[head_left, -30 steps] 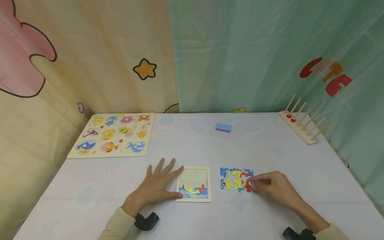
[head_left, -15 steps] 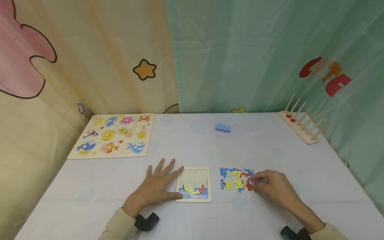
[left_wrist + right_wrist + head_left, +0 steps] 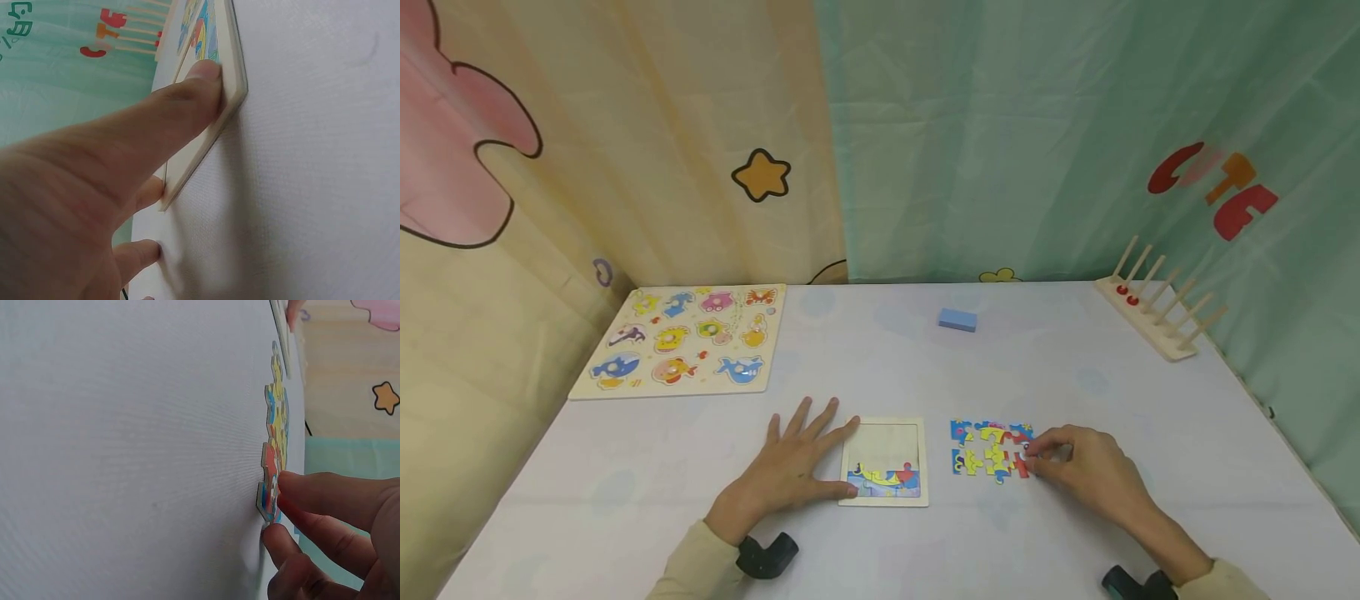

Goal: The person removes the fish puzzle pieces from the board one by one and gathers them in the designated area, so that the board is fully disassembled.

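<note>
My left hand (image 3: 782, 467) lies spread at the left side of a small square wooden puzzle frame (image 3: 923, 467). Its thumb rests on the lower left corner, and the index fingertip touches the upper left corner. Fitted blue, yellow and red pieces (image 3: 883, 479) fill the frame's lower part; bare wood shows above them. To the right lies a cluster of loose jigsaw pieces (image 3: 995, 457). At that cluster's right edge my right hand (image 3: 1086, 467) pinches a red and blue puzzle piece (image 3: 269, 495) between thumb and fingers, low at the tabletop; the fingertips partly hide it.
A large animal peg puzzle board (image 3: 681, 342) lies at the back left. At the back stands a blue block (image 3: 958, 320). On the right is a wooden peg rack (image 3: 1150, 317) with red beads. Curtains (image 3: 1000, 142) border the table.
My right fingertips have shifted slightly at the cluster's right edge, and the red piece there has turned a little. The left hand and the frame stay put.
</note>
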### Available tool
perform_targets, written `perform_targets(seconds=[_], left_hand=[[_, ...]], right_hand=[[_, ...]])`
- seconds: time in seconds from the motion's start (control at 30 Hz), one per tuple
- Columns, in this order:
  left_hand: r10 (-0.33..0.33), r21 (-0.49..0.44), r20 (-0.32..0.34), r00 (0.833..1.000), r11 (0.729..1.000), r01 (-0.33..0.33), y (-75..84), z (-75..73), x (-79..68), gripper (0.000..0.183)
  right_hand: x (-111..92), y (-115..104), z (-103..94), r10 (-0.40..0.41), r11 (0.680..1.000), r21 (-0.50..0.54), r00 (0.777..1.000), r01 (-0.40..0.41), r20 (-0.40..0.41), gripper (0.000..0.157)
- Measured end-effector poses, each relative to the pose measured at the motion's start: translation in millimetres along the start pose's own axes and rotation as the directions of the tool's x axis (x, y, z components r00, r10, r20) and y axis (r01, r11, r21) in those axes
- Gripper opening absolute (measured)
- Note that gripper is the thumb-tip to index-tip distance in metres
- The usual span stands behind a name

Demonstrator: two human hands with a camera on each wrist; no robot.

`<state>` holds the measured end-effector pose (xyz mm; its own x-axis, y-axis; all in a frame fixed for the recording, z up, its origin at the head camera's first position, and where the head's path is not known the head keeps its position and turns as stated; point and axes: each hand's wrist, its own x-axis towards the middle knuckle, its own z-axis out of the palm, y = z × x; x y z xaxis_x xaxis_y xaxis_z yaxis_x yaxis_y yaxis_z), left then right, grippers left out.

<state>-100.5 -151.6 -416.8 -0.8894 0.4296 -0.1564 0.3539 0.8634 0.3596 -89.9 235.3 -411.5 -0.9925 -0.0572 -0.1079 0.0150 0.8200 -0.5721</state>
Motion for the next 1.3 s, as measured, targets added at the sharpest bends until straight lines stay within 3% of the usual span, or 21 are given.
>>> perform_targets(seconds=[0.3,0.5,0.67,0.8,0.9,1.0,1.1,1.3], left_hand=[[0.002,0.010,-0.009,1.000,1.000,-0.002,-0.5,0.7,-0.1,0.088],[0.004,0.018,-0.004,1.000,1.000,-0.004,-0.1,0.5,1.3,0.089],[0.013,0.026,0.000,1.000,1.000,-0.013,-0.3,0.6,2.0,0.088],[0.020,0.034,0.002,1.000,0.999,-0.020,-0.5,0.4,2.8,0.088],[0.025,0.032,0.003,1.000,0.999,-0.025,-0.6,-0.2,2.9,0.088],[0.034,0.032,-0.003,0.999,0.999,-0.034,-0.5,-1.0,2.0,0.088],[0.042,0.036,-0.010,0.999,0.998,-0.042,-0.3,-1.6,1.0,0.088],[0.046,0.044,-0.011,0.999,0.998,-0.045,-0.6,-3.1,0.1,0.088]], right_hand=[[3.3,-17.7,5.2,0.003,0.998,0.055,1.000,-0.003,-0.005,0.014],[8.3,-46.1,25.5,-0.115,0.990,0.076,0.993,0.117,-0.019,0.009],[13.3,-75.1,48.2,-0.295,0.953,0.088,0.955,0.291,0.032,0.014],[16.7,-98.2,66.4,-0.438,0.897,0.127,0.890,0.423,0.130,0.018],[20.3,-113.5,78.7,-0.500,0.866,0.112,0.843,0.488,0.198,0.025],[22.9,-125.7,88.3,-0.508,0.858,0.064,0.823,0.510,0.254,0.033],[23.2,-133.8,94.3,-0.494,0.859,0.019,0.820,0.511,0.290,0.036],[22.4,-140.6,98.8,-0.518,0.838,-0.014,0.803,0.545,0.295,0.033]])
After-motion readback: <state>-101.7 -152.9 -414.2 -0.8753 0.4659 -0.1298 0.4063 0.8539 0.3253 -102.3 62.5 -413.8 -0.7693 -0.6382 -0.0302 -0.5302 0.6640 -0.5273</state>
